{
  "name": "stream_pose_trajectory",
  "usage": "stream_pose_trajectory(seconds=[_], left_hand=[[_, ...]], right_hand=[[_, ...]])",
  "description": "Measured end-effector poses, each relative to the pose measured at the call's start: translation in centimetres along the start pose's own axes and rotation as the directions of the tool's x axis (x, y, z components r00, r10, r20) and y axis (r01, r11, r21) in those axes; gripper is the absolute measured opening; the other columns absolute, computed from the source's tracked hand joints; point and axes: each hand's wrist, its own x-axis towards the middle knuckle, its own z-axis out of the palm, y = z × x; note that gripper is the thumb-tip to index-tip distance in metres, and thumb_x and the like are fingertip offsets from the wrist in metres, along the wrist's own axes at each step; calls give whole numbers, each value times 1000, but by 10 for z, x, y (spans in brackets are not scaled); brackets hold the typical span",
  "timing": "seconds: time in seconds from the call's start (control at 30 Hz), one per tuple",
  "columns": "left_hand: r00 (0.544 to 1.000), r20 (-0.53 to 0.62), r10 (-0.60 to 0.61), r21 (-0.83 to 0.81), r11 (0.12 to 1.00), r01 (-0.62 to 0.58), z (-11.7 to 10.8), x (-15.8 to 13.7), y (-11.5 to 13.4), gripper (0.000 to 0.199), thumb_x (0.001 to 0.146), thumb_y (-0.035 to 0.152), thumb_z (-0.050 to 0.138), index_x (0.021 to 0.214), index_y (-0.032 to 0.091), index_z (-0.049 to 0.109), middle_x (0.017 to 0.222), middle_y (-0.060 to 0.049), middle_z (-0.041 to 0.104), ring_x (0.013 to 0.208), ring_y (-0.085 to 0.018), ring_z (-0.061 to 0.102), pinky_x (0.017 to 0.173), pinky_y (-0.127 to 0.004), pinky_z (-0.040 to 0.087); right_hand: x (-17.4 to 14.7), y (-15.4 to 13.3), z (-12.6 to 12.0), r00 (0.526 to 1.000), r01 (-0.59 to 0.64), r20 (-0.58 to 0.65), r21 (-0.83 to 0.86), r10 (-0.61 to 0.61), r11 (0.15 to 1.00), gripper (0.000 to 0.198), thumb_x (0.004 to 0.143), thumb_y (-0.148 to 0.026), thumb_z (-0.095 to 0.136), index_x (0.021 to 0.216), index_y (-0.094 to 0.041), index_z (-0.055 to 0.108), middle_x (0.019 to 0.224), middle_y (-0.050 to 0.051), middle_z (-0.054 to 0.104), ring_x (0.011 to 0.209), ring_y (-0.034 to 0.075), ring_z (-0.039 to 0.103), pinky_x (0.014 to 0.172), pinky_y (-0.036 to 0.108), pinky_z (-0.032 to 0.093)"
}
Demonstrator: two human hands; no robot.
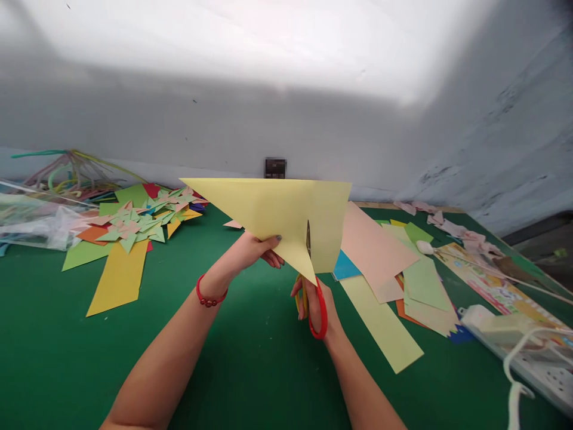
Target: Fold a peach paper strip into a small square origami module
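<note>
A pale yellow sheet of paper [264, 206], folded into a triangle with a strip at its right side, is held up above the table. My left hand [259, 248] pinches its lower edge, thumb in front and fingers behind. In my right hand [316, 301] is a pair of scissors [319, 316] with red and yellow handles, my fingers through the loops. One dark blade shows in front of the paper, pointing up along the line between triangle and strip. A cut runs up from the lower edge; the other blade is hidden behind the paper.
The green table [250, 358] carries a heap of folded paper shapes [138, 221] at left, beside a clear plastic bag [40, 221]. Coloured paper sheets [376, 251] lie at right. Further right are a white power strip [528, 358] and its cable. A wall stands behind.
</note>
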Motion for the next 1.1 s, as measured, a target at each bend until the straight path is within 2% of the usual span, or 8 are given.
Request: stream_pose_trajectory(seconds=[0.3,0.5,0.67,0.73,0.83,0.93,1.0,1.1], left_hand=[[1000,-16,-26,-27,999,26,5,0,1,25,78,32,57,74,8,59,58,-8,65,50,-14,62,54,-25,53],[1000,-3,-17,-32,999,17,1,0,1,27,76,35,59,79,8,59,61,-9,66,52,-15,62,55,-26,53],[999,-1,-39,-14,999,39,-1,0,1,26,77,33,57,83,8,59,60,-7,65,53,-15,62,58,-28,53],[998,-49,-28,18,999,29,0,-1,2,22,76,30,57,86,10,59,65,-6,66,59,-17,63,61,-29,53],[988,-147,44,63,997,-35,1,-3,5,21,73,25,59,90,14,61,89,-7,67,85,-20,63,68,-27,53],[973,-202,108,58,993,-98,1,-4,6,26,76,31,55,97,17,61,106,-7,63,101,-21,57,76,-26,50],[968,-227,104,55,994,-94,-2,-5,5,31,79,37,50,100,16,60,104,-7,64,93,-21,60,73,-27,51],[971,-222,87,110,992,-64,-8,-5,3,33,79,41,50,93,13,60,81,-7,66,67,-18,63,60,-27,51]], right_hand=[[1,-5,2,999,-34,-29,65,36,997,41,81,-57,40,69,-18,47,56,-1,55,26,6,40,30,21,36],[1,-11,4,987,-139,-74,43,142,989,42,79,-56,43,57,-21,40,36,-6,43,22,9,40,27,20,33],[3,-13,2,979,-174,-106,6,173,985,38,76,-51,50,56,-21,40,34,-7,40,21,8,38,26,20,29],[4,-11,1,983,-152,-102,3,152,988,36,75,-48,52,56,-21,40,35,-8,39,22,8,37,26,19,28],[5,-7,-1,991,-106,-87,-9,105,994,35,74,-48,54,57,-21,41,38,-8,42,23,7,36,26,20,28],[6,-4,-2,995,-72,-72,-35,70,997,36,74,-51,53,59,-20,44,41,-6,46,24,7,37,27,21,29],[7,-4,-3,995,-73,-69,-37,70,997,36,74,-52,53,60,-20,46,43,-5,49,24,7,37,28,21,29],[10,-5,-3,991,-135,-10,30,136,990,36,73,-53,54,66,-19,51,43,-4,50,27,8,41,30,20,32]])
